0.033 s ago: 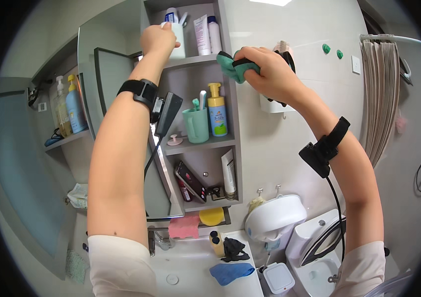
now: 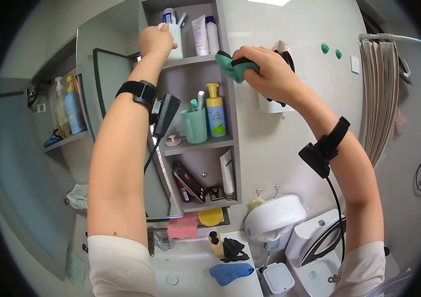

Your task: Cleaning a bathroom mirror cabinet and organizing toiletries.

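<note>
On the top shelf of the grey cabinet (image 2: 235, 119), my left hand (image 2: 157, 40) is closed around a white cup (image 2: 176, 42) that holds a toothpaste tube (image 2: 169, 16) and a toothbrush (image 2: 182, 20). A pink-white tube (image 2: 200, 37) and a slim bottle with a dark cap (image 2: 212, 37) stand to its right. My right hand (image 2: 267, 72) grips a folded green and black cloth (image 2: 231, 67) just off the cabinet's right edge. Below are a green mug (image 2: 194, 126) with toothbrushes and a yellow-topped pump bottle (image 2: 216, 114).
A mirror door (image 2: 114, 74) borders the shelves on the left. On the lowest shelf a phone (image 2: 188, 181) leans near a white tube (image 2: 227, 173). Beneath is the sink (image 2: 186, 277) with a blue cloth (image 2: 231, 273) on its rim. A white holder (image 2: 270, 105) hangs behind my right hand.
</note>
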